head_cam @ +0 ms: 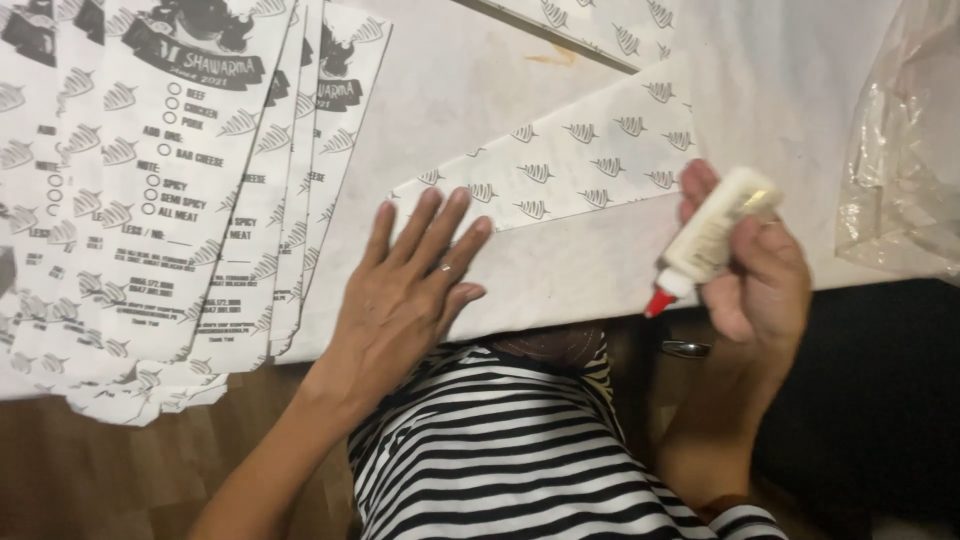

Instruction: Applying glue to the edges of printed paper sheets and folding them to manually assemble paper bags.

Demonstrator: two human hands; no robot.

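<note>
Left hand (415, 290) flat, fingers spread, pressing the folded printed sheet (560, 170) at the table (760, 90) near edge. Right hand (755, 265) grips glue bottle (705, 240), red tip over that edge, right of sheet. Paper stack (150, 200) crowds left; plastic bag (905, 150) right.

**Glue bottle tipped down, folded sheet pinned flat**

The glue bottle (712, 237) is a small, pale cream squeeze bottle with a red nozzle, and it's tilted, tip pointing down and to the left, at the near right of the scene. The nozzle hangs just off the near edge of the sheet, not quite touching as far as can be seen. The paper sheet (560, 215) lies flat in the middle, white, with a far flap folded over to show a pattern of small grey leaf-like marks; its plain near part runs along the table edge. Its left end sits under spread fingers, pressed down flat.
</note>
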